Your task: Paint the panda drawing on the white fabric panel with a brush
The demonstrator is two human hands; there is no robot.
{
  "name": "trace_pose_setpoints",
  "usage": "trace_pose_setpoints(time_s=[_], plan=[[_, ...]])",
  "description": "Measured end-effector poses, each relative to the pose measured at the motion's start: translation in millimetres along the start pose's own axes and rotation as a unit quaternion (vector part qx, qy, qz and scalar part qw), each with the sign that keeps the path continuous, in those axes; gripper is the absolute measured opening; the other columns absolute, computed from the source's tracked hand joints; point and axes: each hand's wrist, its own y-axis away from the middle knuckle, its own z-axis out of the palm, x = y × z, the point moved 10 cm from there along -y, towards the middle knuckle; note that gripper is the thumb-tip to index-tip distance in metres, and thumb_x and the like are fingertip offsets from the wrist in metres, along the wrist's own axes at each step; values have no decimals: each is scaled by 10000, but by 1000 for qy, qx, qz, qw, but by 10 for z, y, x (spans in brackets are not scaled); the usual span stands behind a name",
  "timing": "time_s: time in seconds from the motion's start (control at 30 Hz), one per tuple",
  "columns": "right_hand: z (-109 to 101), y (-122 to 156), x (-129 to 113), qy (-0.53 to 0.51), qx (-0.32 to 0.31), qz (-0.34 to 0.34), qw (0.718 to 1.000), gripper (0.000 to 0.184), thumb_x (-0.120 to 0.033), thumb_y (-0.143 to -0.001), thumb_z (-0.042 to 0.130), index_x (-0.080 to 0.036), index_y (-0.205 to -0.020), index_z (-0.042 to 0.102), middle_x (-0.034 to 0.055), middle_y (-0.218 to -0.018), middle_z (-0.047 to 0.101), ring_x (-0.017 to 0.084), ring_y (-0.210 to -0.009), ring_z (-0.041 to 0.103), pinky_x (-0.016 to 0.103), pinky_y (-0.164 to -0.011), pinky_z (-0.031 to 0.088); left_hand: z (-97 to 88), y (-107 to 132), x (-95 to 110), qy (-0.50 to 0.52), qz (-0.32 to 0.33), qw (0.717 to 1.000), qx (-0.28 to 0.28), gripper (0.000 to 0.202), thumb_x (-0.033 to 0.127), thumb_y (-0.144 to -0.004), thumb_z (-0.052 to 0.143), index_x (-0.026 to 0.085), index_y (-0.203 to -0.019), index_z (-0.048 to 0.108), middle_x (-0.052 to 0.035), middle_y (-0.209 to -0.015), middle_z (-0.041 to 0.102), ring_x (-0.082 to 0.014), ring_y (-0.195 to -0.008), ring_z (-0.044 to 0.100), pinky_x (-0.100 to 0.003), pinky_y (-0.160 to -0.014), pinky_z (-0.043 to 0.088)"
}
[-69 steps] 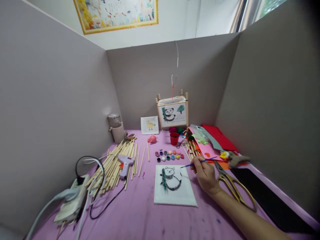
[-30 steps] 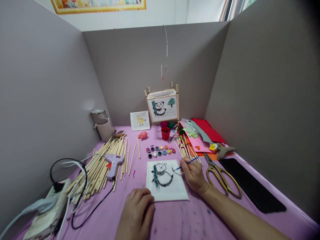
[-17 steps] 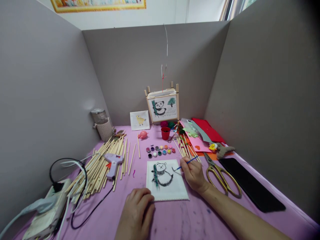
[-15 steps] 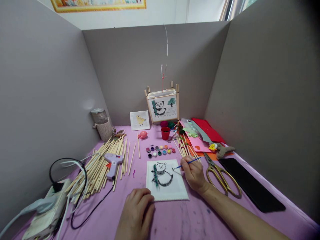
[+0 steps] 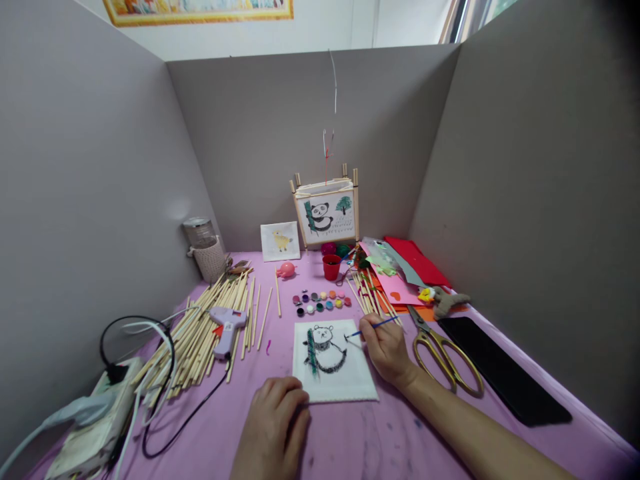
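In the head view a white canvas panel (image 5: 357, 383) lies flat in front of me, bearing a black panda outline (image 5: 325, 357) beside a green bamboo stalk. My right hand (image 5: 385, 350) is closed around a paintbrush (image 5: 373, 327) with a blue handle; its dark tip is at the canvas's upper right part, close to or touching the surface. My left hand (image 5: 275, 413) rests on the table at the canvas's lower left corner, fingers loosely bent and nothing visible in them. Behind the canvas stand small paint pots (image 5: 320, 307) in two rows. A red cup (image 5: 331, 268) is farther back.
Wooden sticks (image 5: 200, 347) and a purple glue gun (image 5: 227, 333) with its cord lie left, near a power strip (image 5: 95, 427). Gold-handled scissors (image 5: 443, 357) and a black phone-like slab (image 5: 500, 367) lie right. A panda lantern (image 5: 327, 217) stands behind, and grey panels enclose the table (image 5: 340, 440).
The brush handle has tipped very slightly, its back end a little lower and to the left. My left hand stays in place.
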Motion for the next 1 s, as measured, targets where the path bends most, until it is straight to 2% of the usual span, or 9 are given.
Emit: trace_pose_setpoints(time_s=[0.17,0.3,0.4,0.6,0.73,0.9,1.0], plan=[[28,9,-5,-1,-10,-1,1000,299,-197,-957,396,-199,-671,483,-11,-578,499,129,-527,496,259,-580,361,-3,-2,1,3,0,1000,-1,144,147,-839,532,200,-956,599,-73,-970,621,-189,-886,576,-323,-750,518],[-30,5,-24,6,12,-7,1000,285,-191,-962,380,-190,-710,513,4,-611,534,137,-571,519,262,-609,370,7,-16,-9,2,-3,1000,-3,141,150,-840,533,198,-953,603,-75,-973,621,-190,-888,578,-324,-750,519],[1,0,-26,13,0,-8,1000,272,-195,-960,396,-186,-720,526,1,-609,537,136,-561,519,264,-603,368,17,-16,-19,3,-5,1000,-6,144,154,-843,527,197,-955,607,-78,-976,624,-190,-891,580,-324,-752,520],[-25,0,13,-8,5,14,1000,298,-210,-961,381,-200,-688,500,-15,-569,504,134,-531,511,264,-578,368,18,-9,-5,-1,-5,1000,-11,145,170,-859,506,192,-958,611,-86,-974,627,-190,-885,579,-330,-752,521],[-73,-9,113,-23,10,61,998,317,-252,-972,350,-203,-701,507,1,-608,539,145,-583,550,267,-612,400,9,-10,-5,0,-6,1000,-9,145,164,-859,501,193,-951,609,-79,-969,626,-186,-879,580,-327,-751,519],[-60,0,277,-66,4,138,988,367,-362,-973,334,-207,-696,519,-2,-596,549,151,-565,560,269,-586,416,14,42,-71,-23,3,1000,11,151,150,-820,551,195,-955,598,-81,-971,612,-190,-891,577,-313,-752,511],[9,42,405,-112,-6,190,975,359,-444,-945,380,-200,-761,569,9,-638,594,159,-574,566,272,-579,435,65,89,-179,-48,-31,998,12,189,151,-778,593,198,-960,595,-80,-963,606,-200,-877,571,-328,-749,494]])
